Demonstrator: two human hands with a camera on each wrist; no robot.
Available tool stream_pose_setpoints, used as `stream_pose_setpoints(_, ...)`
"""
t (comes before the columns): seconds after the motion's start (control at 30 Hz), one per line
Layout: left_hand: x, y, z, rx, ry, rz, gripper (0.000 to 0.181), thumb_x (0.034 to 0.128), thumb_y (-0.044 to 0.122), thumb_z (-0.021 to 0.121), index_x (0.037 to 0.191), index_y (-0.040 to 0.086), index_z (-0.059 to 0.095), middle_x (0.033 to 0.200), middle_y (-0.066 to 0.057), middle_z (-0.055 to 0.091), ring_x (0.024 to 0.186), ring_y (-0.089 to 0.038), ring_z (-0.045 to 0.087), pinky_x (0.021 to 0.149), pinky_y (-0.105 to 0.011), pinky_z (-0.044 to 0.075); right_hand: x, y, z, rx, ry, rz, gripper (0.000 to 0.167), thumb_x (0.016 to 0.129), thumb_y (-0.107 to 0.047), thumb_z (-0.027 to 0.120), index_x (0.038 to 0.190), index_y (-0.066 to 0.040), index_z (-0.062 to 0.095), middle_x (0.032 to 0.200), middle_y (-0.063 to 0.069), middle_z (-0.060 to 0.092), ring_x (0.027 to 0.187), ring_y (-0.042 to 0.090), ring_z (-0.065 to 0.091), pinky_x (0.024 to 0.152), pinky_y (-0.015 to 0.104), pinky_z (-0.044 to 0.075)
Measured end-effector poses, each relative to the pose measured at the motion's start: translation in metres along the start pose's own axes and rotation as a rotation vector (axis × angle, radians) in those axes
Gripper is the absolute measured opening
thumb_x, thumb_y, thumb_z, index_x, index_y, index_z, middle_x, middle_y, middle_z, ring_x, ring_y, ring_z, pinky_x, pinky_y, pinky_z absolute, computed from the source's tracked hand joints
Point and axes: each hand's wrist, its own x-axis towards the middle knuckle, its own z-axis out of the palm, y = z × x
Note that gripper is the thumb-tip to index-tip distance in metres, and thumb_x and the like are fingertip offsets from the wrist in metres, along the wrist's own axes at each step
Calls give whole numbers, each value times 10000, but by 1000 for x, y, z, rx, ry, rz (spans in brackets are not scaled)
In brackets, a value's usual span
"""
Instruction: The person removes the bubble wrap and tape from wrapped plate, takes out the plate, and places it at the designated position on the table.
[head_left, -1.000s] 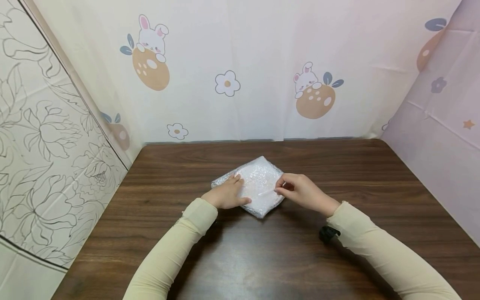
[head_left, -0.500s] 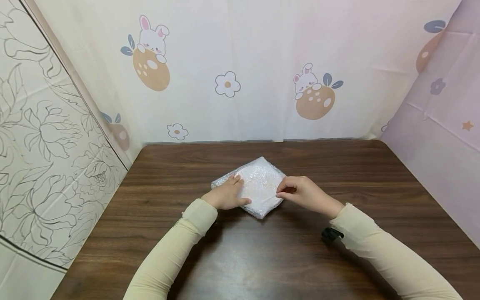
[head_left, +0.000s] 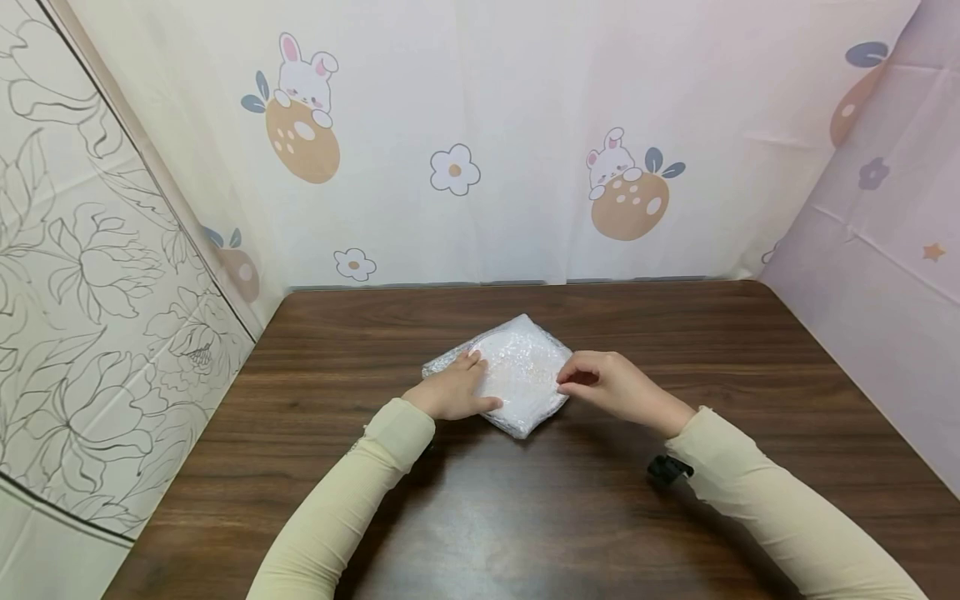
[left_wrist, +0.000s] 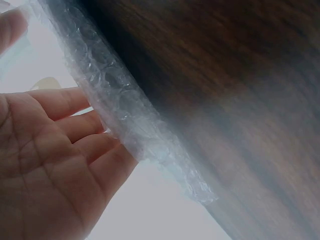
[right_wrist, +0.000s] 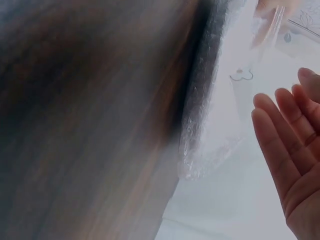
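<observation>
A flat bubble-wrapped package (head_left: 525, 358) lies on the table, and a pale round shape shows faintly under the wrap. My left hand (head_left: 452, 390) rests spread on its left part; in the left wrist view the fingers (left_wrist: 102, 160) reach behind the bubble-wrap edge (left_wrist: 115, 90). At the package's right edge, my right hand (head_left: 611, 387) has thumb and forefinger together, pinching what looks like a clear plastic strip. A clear strip (right_wrist: 274, 30) stands up from the wrap in the right wrist view. The pinched bit is too small to make out.
The dark wood table (head_left: 480, 533) ends at a back edge against a white curtain (head_left: 517, 150) printed with rabbits and flowers. A flower-drawn panel (head_left: 97, 267) stands at the left. A black wrist device (head_left: 669, 470) hangs under the right sleeve.
My right hand has moved slightly right, still with thumb and forefinger together. The thin strip line visible by its fingertips earlier is no longer distinct. My left hand and the package have stayed put.
</observation>
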Motion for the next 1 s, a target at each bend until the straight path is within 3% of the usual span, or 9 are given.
stream_pose_setpoints(0.1,0,0,1,3,1,1,838,960,536,523,1527,-25,268,1610,-205,208,1520,-334,134,1240,-419,172,2,1,-3,-21,31,30,85,869,-110,740,947,-137,721,896,-91,697,779,7,610,678,231,541)
stream_pose_setpoints(0.3,0,0,1,4,7,-1,837,959,537,525,1528,-21,270,1611,-204,206,1521,-333,135,1238,-422,179,8,6,-6,-78,88,88,143,921,-113,682,1055,-64,698,972,-12,705,848,87,652,745,401,581)
stream_pose_setpoints(0.43,0,0,1,2,6,-2,837,960,534,526,1528,-25,267,1611,-206,204,1520,-333,135,1238,-422,179,13,11,-6,-106,82,138,219,948,-157,654,1131,-38,670,1043,52,690,906,173,655,783,428,562)
stream_pose_setpoints(0.63,0,0,2,-1,11,0,838,960,534,527,1524,-30,272,1608,-211,210,1518,-334,145,1236,-422,188,17,21,0,-170,-70,248,392,979,-201,601,1300,23,573,1246,184,625,1123,342,617,916,499,514)
stream_pose_setpoints(0.8,0,-1,3,1,18,4,836,964,536,517,1525,-31,267,1610,-207,205,1520,-329,138,1237,-419,185,19,26,6,-215,-207,288,530,971,-196,601,1404,76,462,1404,248,508,1285,374,524,1040,539,445)
stream_pose_setpoints(1.0,-2,-2,4,-41,39,12,845,959,545,524,1527,-25,267,1616,-207,182,1522,-332,130,1233,-440,191,21,26,9,-228,-306,323,683,951,-247,633,1468,98,349,1544,282,320,1395,405,396,1117,550,363)
